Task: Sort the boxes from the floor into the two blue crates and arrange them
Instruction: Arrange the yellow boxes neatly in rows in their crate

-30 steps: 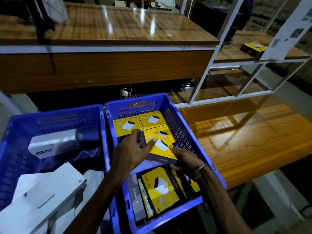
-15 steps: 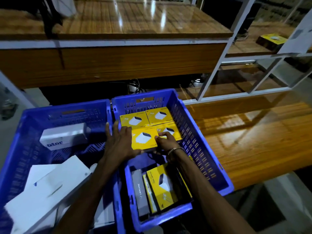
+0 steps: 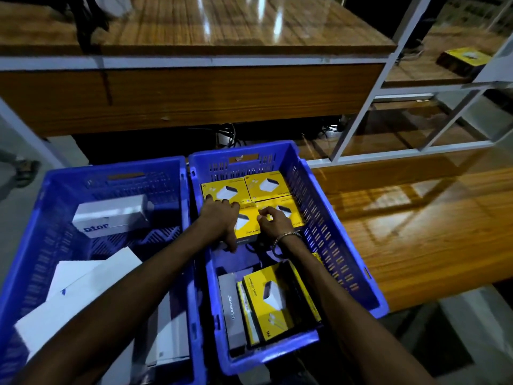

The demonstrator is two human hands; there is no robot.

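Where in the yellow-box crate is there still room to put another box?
In the right crate, bare floor shows mid-crate, between the box under both hands and the upright boxes nearest you. The far end is crowded with flat yellow boxes.

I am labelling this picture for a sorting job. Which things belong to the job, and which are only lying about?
Belongs to the job:
- right crate
- left crate
- yellow boxes
- white boxes
- left hand and right hand, both on one yellow box

Just lying about:
- wooden table
- bench
- yellow box on the far shelf

Dim, glare streaks on tabletop (image 3: 194, 20), edges warped, maybe slight blur
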